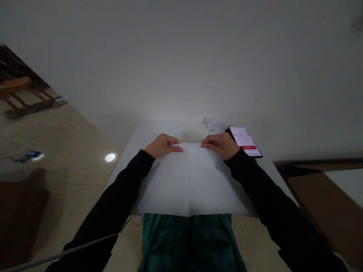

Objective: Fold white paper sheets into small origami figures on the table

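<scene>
A large white sheet of paper (170, 185) spreads over the near part of the white table, with a crease running down its middle from the far edge to the near one. My left hand (163, 146) pinches the far edge just left of the crease, thumb towards me. To the right of the crease, my right hand (221, 145) grips the same edge between thumb and fingers. The far edge looks slightly raised between the two hands. Close beyond my right hand lies a phone (246, 141) with a lit screen showing a timer and a red button.
Crumpled white paper (212, 124) lies at the table's back, by the wall (181, 64). The table (279, 189) meets that wall. A cable (85, 242) crosses my left forearm. On the floor at left stands a wooden stool (19, 88); a brown box (329, 192) is at right.
</scene>
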`<action>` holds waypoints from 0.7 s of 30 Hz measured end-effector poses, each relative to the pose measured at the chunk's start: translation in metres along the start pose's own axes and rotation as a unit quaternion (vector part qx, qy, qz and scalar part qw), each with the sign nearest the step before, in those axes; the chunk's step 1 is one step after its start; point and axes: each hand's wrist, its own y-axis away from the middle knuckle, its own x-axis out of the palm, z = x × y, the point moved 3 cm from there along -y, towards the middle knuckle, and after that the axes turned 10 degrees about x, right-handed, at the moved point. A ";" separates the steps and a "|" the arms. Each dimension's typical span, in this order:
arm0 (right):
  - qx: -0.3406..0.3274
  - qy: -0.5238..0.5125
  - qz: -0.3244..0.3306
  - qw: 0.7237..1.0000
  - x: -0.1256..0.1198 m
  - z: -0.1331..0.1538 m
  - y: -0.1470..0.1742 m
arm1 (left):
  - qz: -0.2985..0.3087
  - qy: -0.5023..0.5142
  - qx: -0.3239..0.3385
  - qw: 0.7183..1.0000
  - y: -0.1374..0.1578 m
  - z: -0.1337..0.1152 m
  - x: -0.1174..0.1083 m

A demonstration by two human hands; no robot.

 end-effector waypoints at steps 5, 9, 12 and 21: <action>-0.014 -0.029 -0.027 0.999 -0.002 -0.001 0.002 | -0.040 -0.011 0.009 0.999 0.001 0.001 -0.003; 0.020 -0.062 0.000 0.998 -0.002 -0.012 0.002 | -0.086 -0.083 0.034 0.992 0.003 0.001 -0.010; 0.047 -0.110 0.022 0.993 0.000 -0.023 0.001 | -0.096 -0.195 0.059 0.974 0.004 0.001 -0.014; 0.043 -0.037 -0.056 0.997 -0.010 -0.028 -0.001 | -0.113 -0.298 0.102 0.942 0.004 0.000 -0.016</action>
